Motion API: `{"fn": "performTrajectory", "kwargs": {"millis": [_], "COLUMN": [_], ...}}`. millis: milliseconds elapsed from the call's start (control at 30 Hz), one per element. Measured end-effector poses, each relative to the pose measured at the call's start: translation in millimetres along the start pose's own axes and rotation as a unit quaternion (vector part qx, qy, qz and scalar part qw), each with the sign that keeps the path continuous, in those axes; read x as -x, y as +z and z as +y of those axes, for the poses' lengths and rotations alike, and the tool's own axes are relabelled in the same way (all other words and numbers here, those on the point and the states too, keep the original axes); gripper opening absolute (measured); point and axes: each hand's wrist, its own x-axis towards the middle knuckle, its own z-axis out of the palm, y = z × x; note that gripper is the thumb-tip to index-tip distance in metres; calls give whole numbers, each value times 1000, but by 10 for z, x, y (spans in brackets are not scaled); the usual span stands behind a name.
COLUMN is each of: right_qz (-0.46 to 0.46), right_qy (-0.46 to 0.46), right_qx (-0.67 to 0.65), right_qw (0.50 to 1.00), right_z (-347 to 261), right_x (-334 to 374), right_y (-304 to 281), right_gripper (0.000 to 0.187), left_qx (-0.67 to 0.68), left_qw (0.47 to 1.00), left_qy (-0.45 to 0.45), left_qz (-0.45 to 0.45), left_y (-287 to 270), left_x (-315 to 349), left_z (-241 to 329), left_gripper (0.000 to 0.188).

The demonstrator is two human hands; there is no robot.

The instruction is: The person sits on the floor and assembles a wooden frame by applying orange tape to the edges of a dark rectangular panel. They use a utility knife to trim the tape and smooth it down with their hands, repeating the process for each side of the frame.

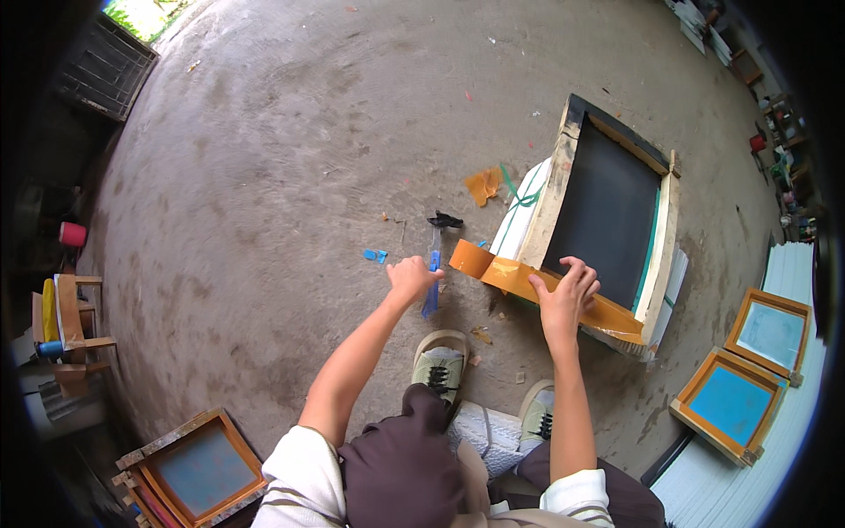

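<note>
A wooden screen frame point(656, 255) with dark mesh lies on a white stack on the concrete floor. Orange-brown tape point(506, 275) runs along its near edge, and the loose end curls up at the left. My right hand point(566, 292) presses flat on the tape at the frame's near edge. My left hand point(412, 278) is closed around a blue cutter point(432, 286), whose tip points up toward a black scrap point(444, 220). The cutter sits just left of the tape's curled end.
Two framed blue screens point(748, 374) lean at the right beside white sheets. More framed screens point(198, 466) stack at the lower left. Orange tape scraps point(483, 185) and blue bits point(375, 255) litter the floor. My shoes point(440, 361) are below the hands.
</note>
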Motion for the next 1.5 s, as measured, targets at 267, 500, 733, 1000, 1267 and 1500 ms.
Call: {"fn": "performTrajectory", "kwargs": {"millis": [267, 500, 733, 1000, 1267, 1500], "right_qz": [-281, -136, -81, -138, -138, -146], "right_qy": [-38, -7, 61, 63, 54, 79], "right_qx": [-389, -358, -176, -72, -74, -83], "right_qw": [877, 924, 979, 986, 986, 983], "right_z": [-627, -340, 154, -73, -159, -234], "right_x": [86, 37, 569, 651, 670, 607], "right_y": [-259, -437, -219, -95, 28, 26], "right_gripper": [71, 39, 33, 33, 29, 26], "left_qx": [215, 181, -115, -106, -117, -130], "left_qw": [952, 945, 843, 814, 801, 800], "left_qy": [73, 235, 518, 542, 557, 562], "left_qz": [-207, -137, 89, 180, 184, 163], "left_y": [-1492, -1953, -1069, -686, -728, -741], "left_x": [284, 587, 709, 692, 610, 562], "left_z": [521, 1237, 1281, 1165, 1137, 1147], "left_gripper": [49, 48, 43, 47, 48, 50]}}
